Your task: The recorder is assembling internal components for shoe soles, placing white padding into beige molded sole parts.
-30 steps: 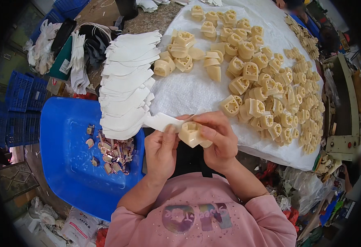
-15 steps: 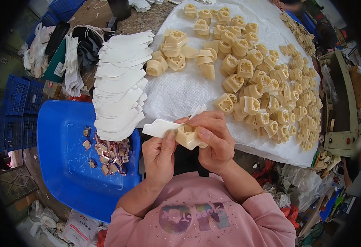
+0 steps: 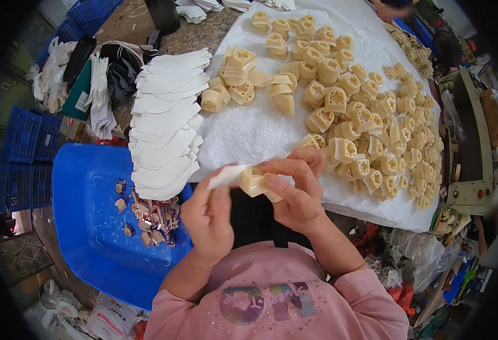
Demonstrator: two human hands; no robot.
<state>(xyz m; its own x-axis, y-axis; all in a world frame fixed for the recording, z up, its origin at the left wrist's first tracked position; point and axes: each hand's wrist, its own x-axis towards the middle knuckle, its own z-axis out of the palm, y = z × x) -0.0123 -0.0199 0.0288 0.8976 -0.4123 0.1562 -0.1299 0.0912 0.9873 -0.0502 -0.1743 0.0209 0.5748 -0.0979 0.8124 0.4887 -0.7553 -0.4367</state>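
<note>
Your right grip (image 3: 299,195) pinched a hollow, cream, plastic-looking block (image 3: 252,183), left grip (image 3: 208,220) unclear (blur); uneven pulling risked skewing the flat white strip (image 3: 227,176).

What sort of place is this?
Probably a small workshop or factory floor: many similar cream parts heaped on a white woven sheet, overlapping white pieces laid in a row, and a blue tub holding small loose pieces.

The left hand (image 3: 207,222) has shifted leftward, now farther from the cream moulded piece (image 3: 252,184)
</note>
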